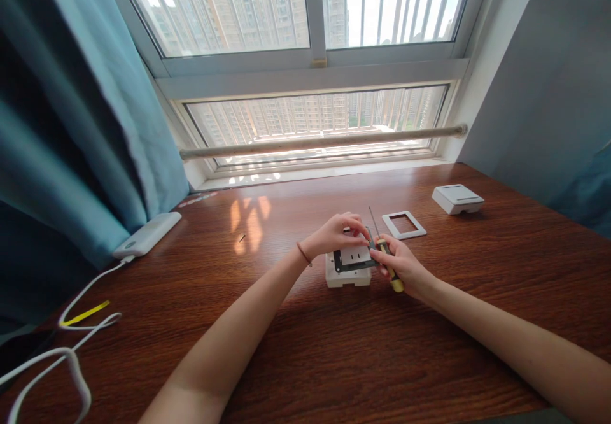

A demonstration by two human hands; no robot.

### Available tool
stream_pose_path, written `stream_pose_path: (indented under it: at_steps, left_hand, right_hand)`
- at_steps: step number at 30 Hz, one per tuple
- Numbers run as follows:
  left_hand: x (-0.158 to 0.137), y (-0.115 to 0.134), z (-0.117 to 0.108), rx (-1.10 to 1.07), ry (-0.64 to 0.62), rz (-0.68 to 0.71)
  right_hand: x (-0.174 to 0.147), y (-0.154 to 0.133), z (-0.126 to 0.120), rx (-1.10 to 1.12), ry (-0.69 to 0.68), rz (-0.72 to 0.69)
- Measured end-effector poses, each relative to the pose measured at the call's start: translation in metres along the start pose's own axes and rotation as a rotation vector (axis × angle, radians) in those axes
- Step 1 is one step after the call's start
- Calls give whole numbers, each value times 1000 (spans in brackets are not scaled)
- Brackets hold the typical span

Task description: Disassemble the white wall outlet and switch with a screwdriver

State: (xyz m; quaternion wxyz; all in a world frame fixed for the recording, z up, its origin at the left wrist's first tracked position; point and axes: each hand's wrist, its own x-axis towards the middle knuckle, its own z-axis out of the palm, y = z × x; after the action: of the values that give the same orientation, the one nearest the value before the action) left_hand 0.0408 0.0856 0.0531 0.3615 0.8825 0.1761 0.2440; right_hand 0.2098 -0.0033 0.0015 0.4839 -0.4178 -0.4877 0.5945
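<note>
A white wall socket panel with a dark mounting frame lies tilted over a white back box. My left hand reaches across the panel from the left, its fingers closed together at the frame's right edge. Whatever is between those fingertips is too small to make out. My right hand is wrapped around a screwdriver with a yellow and black handle, its thin shaft pointing up and away. The right thumb also touches the frame's right edge. Part of the panel is hidden under my left hand.
On the wooden table, a square white cover frame lies beyond my right hand. Farther right sits another white box with its cover. A small screw-like piece, a white power bank and a white cable lie leftward.
</note>
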Motion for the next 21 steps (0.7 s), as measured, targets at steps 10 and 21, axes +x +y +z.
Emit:
stream_pose_path:
  at_steps: [10,21]
  left_hand:
    - [-17,11,-40,-235,332,-184]
    - [-167,-82,-84,369,925,-715]
  right_hand:
    - [1,1,0,79,17,16]
    - [9,12,-8,203,66,70]
